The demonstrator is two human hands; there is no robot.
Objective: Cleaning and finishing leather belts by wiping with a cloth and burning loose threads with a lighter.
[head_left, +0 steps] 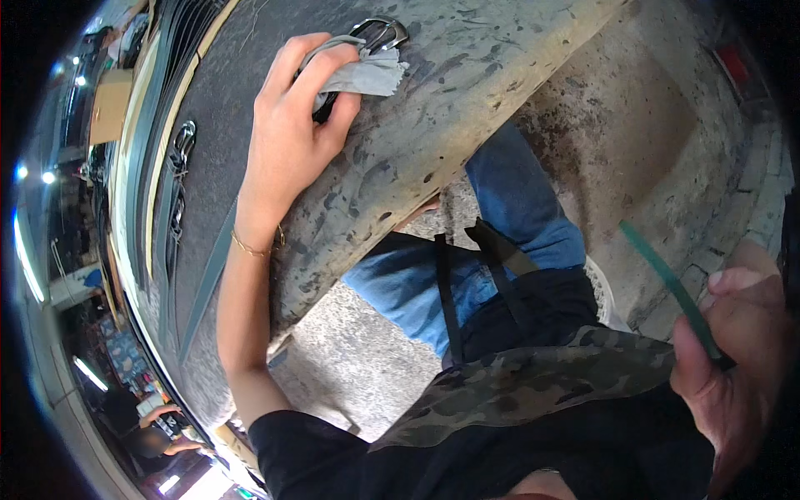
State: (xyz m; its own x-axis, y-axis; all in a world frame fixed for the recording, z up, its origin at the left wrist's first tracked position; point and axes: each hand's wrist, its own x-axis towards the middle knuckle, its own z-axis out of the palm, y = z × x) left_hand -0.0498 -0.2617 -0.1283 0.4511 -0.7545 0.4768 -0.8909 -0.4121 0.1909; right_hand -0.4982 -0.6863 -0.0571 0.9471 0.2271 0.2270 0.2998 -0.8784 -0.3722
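Observation:
On the worn workbench (467,92), my left hand (300,108) is closed round a crumpled grey cloth (367,75) with a ragged edge. A dark piece shows under its fingers, but I cannot make out what it is. Just beyond the cloth lies a shiny metal buckle (392,33), touching or very near it. Out at the far right, away from the bench, my right hand (742,325) pinches a narrow green strip (667,271). One end of the strip sticks up toward the upper left.
Several long dark straps (171,50) run along the bench's left side. Metal buckles (183,146) lie beside them. My jeans-clad legs (529,200) are under the bench edge. A cardboard box (110,107) stands at the far left. Another person (154,437) is at the lower left.

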